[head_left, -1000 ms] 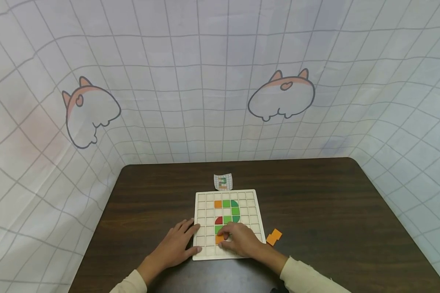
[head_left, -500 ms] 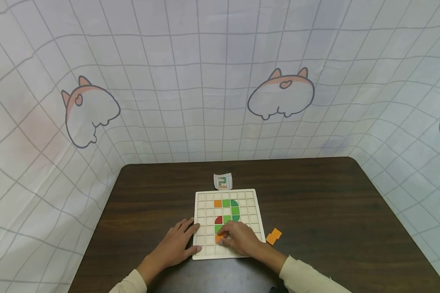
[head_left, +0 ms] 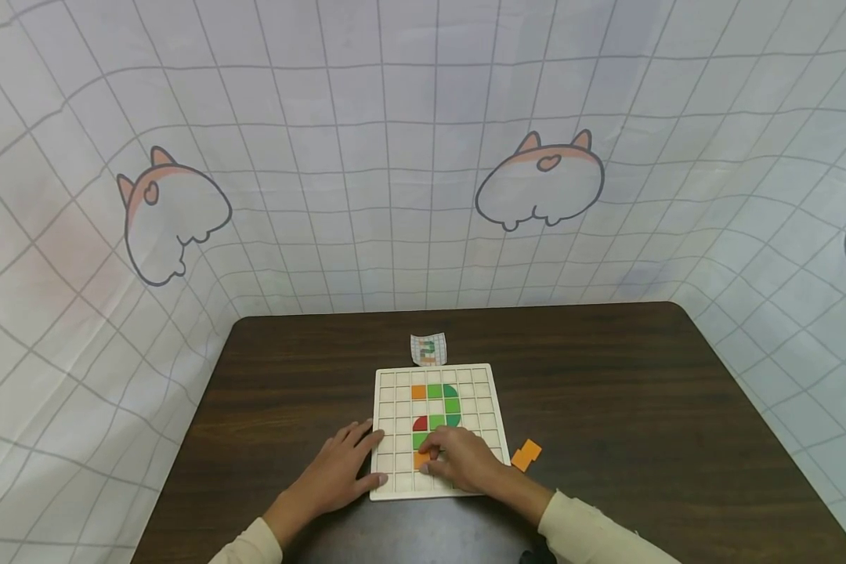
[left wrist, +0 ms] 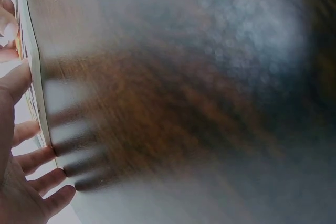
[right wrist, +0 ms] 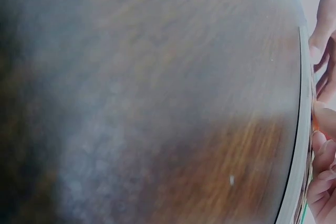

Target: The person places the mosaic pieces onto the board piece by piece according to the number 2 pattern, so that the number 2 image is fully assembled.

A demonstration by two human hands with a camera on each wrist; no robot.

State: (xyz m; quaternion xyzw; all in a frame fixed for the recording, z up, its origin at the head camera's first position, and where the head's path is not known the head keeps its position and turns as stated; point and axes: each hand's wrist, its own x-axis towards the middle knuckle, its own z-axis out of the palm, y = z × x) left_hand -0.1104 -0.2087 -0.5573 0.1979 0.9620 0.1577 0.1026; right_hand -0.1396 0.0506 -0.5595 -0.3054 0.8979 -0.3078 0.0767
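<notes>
A cream square board (head_left: 388,392) with a raised grid lies on the table. My left hand (head_left: 334,470) rests spread along the board's left edge, its fingers straight; the left wrist view shows its fingertips (left wrist: 62,195) at that edge. My right hand (head_left: 468,464) is over the lower middle of the board, thumb and index finger pinching an orange square tile (head_left: 419,460) in a cell. Above that tile sit a green square (head_left: 420,441) and a red quarter-round tile (head_left: 421,424). More green tiles (head_left: 453,406) and an orange square (head_left: 419,392) form a curve. The right palm hides nearby cells.
Loose orange tiles (head_left: 527,453) lie against the board's right edge. A small patterned card (head_left: 428,350) lies behind the board. The dark wooden table (head_left: 606,392) is surrounded by a white gridded curtain (head_left: 409,258).
Both hands stay almost where they were. The right finger and thumb have barely shifted at the orange tile.
</notes>
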